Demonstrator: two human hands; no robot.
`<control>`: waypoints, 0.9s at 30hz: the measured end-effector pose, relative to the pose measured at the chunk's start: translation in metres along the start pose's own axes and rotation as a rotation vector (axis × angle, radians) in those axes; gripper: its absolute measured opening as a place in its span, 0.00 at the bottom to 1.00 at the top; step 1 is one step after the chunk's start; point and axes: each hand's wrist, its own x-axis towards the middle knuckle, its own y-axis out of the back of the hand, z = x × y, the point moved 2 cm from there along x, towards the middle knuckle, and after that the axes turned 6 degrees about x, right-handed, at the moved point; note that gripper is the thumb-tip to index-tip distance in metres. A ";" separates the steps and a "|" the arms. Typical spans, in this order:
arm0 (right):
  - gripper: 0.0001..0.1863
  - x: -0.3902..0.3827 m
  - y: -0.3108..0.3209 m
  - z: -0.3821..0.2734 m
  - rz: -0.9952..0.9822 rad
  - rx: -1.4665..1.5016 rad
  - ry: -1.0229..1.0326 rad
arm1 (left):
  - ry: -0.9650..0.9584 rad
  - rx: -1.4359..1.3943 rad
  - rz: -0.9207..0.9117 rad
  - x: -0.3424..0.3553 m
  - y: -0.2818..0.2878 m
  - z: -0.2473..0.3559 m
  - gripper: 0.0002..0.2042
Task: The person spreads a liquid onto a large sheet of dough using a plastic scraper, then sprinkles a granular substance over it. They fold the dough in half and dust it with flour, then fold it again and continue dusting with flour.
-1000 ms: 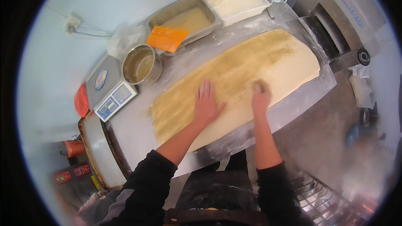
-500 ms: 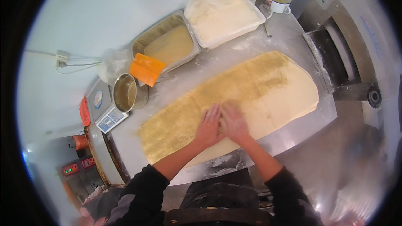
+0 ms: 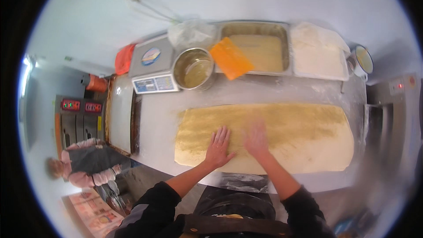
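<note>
A broad sheet of dough (image 3: 304,150) lies flat on the metal worktable. A brownish-yellow, grainy-looking coating covers most of its far part, while the near edge is paler. My left hand (image 3: 217,148) rests flat on the sheet, left of its middle, with the fingers stretched out and the thumb apart. A short way to its right, my right hand (image 3: 255,141) is over the coated part; motion smears its fingers. I see nothing held in the left hand.
Along the wall stand a scale (image 3: 154,83), a steel pot (image 3: 194,83), an orange scraper (image 3: 231,58), a metal pan (image 3: 286,53), a white tub (image 3: 319,64) and an enamel mug (image 3: 364,59). A machine (image 3: 396,92) stands right. Another person (image 3: 90,161) is at left.
My hands were close together on the dough and are now apart. The view has turned, so the table sits straighter and another person shows at the left.
</note>
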 end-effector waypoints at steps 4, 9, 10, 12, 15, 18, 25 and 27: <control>0.25 0.124 -0.016 -0.055 0.058 0.144 0.174 | -0.018 -0.082 -0.026 -0.037 -0.002 -0.022 0.54; 0.20 0.251 -0.111 -0.091 -0.392 -0.187 0.150 | 0.103 -0.236 0.137 -0.071 0.012 -0.065 0.52; 0.22 0.266 -0.131 -0.091 -0.446 -0.250 0.134 | 0.142 -0.264 0.159 -0.079 0.015 -0.078 0.51; 0.27 0.281 -0.164 -0.086 -0.518 -0.334 0.089 | 0.186 -0.335 0.228 -0.091 0.021 -0.103 0.50; 0.33 0.296 -0.198 -0.079 -0.540 -0.376 -0.002 | 0.216 -0.547 0.327 -0.088 0.038 -0.138 0.47; 0.37 0.305 -0.215 -0.075 -0.498 -0.419 -0.069 | 0.346 -1.106 0.390 -0.028 0.060 -0.160 0.44; 0.30 0.299 -0.226 -0.079 -0.627 -0.520 0.050 | 0.828 -2.174 0.109 0.147 0.097 -0.200 0.36; 0.29 0.289 -0.219 -0.082 -0.583 -0.414 0.047 | 0.801 -2.131 0.179 0.160 0.091 -0.198 0.33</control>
